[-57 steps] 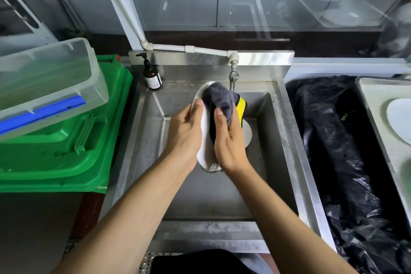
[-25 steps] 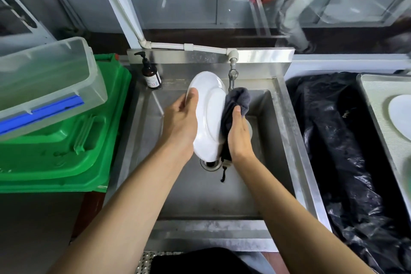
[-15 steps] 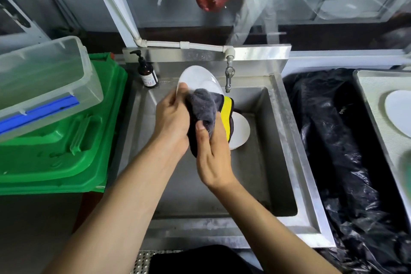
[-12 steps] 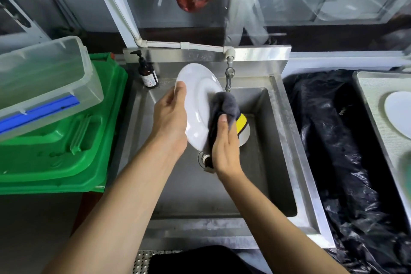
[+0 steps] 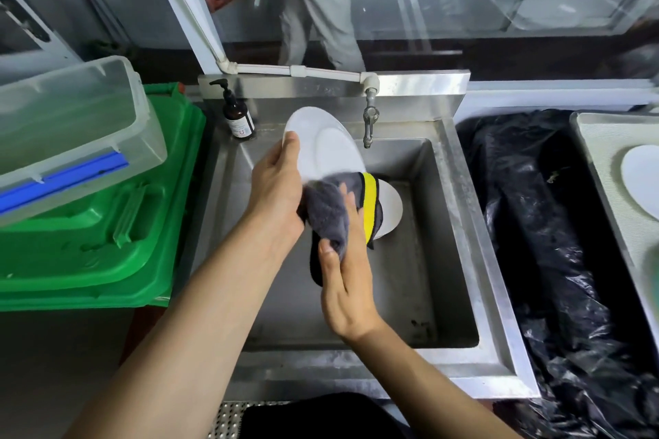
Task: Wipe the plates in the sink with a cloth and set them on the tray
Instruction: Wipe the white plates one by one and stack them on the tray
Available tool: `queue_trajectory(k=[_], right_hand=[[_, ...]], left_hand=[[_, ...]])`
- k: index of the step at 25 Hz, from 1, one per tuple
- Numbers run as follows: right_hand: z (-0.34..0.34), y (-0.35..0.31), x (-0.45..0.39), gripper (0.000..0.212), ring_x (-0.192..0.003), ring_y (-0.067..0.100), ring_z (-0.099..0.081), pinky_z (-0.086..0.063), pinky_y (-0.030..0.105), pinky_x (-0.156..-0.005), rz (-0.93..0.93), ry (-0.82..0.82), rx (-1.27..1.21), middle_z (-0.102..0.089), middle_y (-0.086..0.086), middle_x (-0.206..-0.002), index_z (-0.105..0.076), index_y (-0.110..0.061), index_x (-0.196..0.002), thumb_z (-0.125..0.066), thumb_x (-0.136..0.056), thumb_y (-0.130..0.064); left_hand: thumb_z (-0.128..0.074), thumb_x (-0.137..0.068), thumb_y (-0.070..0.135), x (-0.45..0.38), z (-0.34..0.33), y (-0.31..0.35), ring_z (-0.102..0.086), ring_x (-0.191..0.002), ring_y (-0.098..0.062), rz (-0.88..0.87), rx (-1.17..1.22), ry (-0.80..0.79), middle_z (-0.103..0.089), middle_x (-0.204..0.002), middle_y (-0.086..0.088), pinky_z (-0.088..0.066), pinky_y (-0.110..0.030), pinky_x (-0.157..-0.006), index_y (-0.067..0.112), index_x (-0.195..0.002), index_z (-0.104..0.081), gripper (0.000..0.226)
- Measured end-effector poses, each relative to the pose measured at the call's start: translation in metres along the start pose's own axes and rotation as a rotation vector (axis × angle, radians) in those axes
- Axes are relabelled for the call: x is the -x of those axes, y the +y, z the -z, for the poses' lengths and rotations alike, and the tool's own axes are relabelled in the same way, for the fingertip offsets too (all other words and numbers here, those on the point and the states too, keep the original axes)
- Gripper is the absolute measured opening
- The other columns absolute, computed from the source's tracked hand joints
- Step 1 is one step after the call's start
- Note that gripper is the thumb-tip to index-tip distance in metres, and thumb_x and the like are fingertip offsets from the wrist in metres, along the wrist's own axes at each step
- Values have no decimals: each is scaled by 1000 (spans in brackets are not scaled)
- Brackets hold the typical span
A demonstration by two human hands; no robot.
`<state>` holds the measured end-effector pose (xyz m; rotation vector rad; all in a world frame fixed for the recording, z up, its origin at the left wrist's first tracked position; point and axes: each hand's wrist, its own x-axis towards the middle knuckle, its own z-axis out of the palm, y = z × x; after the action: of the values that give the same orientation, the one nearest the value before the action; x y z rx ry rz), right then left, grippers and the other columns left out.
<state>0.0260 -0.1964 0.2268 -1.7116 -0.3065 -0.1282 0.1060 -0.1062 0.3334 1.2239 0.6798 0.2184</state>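
Your left hand [image 5: 276,185] grips the round white glazed plate [image 5: 322,146] by its left rim, fingers curled behind and thumb over the edge, holding it tilted on edge above the steel sink basin [image 5: 428,260]; your right hand [image 5: 344,278] has its fingers laid fairly straight over the dark grey fluffy cloth with a yellow band [image 5: 333,210], thumb tucked into the fabric, pressing it against the plate's lower part. Judging by the look of it, this plate is stiff, fairly light, smooth and likely slick where wet, and it would chip or break if it dropped against the metal, so keep your hold at the rim with thumb on one face and fingers on the other rather than on the glossy middle. The cloth is soft and limp and will fold around the edge, so bunch it in your palm to keep control. Counting: one plate is in your hand, a second white plate [image 5: 390,210] lies in the sink basin just behind the cloth, partly hidden, and a third white plate [image 5: 642,178] rests on the pale grey tray [image 5: 599,139] at the far right, cut off by the frame edge; whether more sit beyond it cannot be told. There is one cloth, one tray, one brown pump bottle [image 5: 238,118] at the sink's back left corner, and one tap [image 5: 369,118]
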Motion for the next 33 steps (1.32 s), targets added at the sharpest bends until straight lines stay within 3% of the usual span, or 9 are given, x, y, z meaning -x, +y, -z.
queue_trajectory(k=[3,6,8,14,19,22,25,29,33], right_hand=[[5,13,6,60,-147,4,-36,-27,36,-124,-379,166,-177,-40,-5,-161,-33,-26,-158,-32,-106,-57],[27,26,-29,54,-137,7,-47,-33,29,-117,-726,272,-271,-50,-7,-152,-41,-26,-155,-32,-109,-52],[45,30,-60,57,-136,13,-49,-35,32,-115,-794,264,-245,-54,-6,-147,-44,-23,-154,-32,-108,-54],[55,12,-123,53,-129,15,-56,-39,40,-116,-558,150,-32,-64,-5,-135,-59,-24,-141,-38,-105,-57],[38,-16,-105,36,-105,-22,-56,-38,0,-90,-368,57,-97,-68,-16,-117,-65,-17,-132,-43,-110,-35],[45,-4,-90,33,-111,-12,-61,-43,9,-96,-405,94,-201,-72,-16,-115,-67,-20,-126,-41,-112,-32],[68,17,-77,31,-103,-8,-62,-44,14,-94,-509,284,-192,-70,-20,-105,-68,-27,-117,-39,-111,-39],[123,63,-52,44,-122,20,-61,-47,34,-102,-690,488,28,-67,2,-123,-58,-11,-137,-41,-110,-40],[170,91,-28,36,-106,31,-62,-43,35,-83,-585,518,441,-67,9,-109,-56,-7,-123,-41,-109,-36]], left_hand=[[-60,-100,34,-4,2,-2,-66,-111,-22,36,-27,-15,-71,-95,9,-51,-46,-103,26,-86,-68,18],[-64,-96,42,-4,9,-9,-64,-118,-22,92,-77,-72,-73,-114,5,-47,-47,-108,30,-93,-71,14],[-66,-94,45,-2,12,-14,-62,-121,-20,117,-101,-120,-71,-122,6,-45,-47,-110,32,-97,-72,14],[-62,-98,35,9,3,-20,-62,-122,-23,111,-109,-173,-73,-103,7,-45,-45,-110,25,-88,-69,15],[-62,-99,33,-3,6,-26,-64,-119,-22,128,-128,-123,-73,-116,0,-45,-44,-110,23,-94,-72,14],[-63,-98,36,-7,9,-36,-64,-117,-21,170,-184,-113,-73,-113,2,-45,-45,-110,23,-97,-70,15],[-59,-100,36,-5,6,-49,-62,-113,-19,193,-246,-108,-68,-99,12,-46,-42,-108,28,-88,-66,16],[-60,-98,41,-7,0,-64,-61,-119,-22,227,-268,-131,-69,-115,7,-44,-48,-110,30,-93,-66,13],[-61,-98,40,-5,-16,-76,-63,-117,-24,267,-293,-161,-69,-120,1,-47,-49,-108,29,-96,-67,12]])
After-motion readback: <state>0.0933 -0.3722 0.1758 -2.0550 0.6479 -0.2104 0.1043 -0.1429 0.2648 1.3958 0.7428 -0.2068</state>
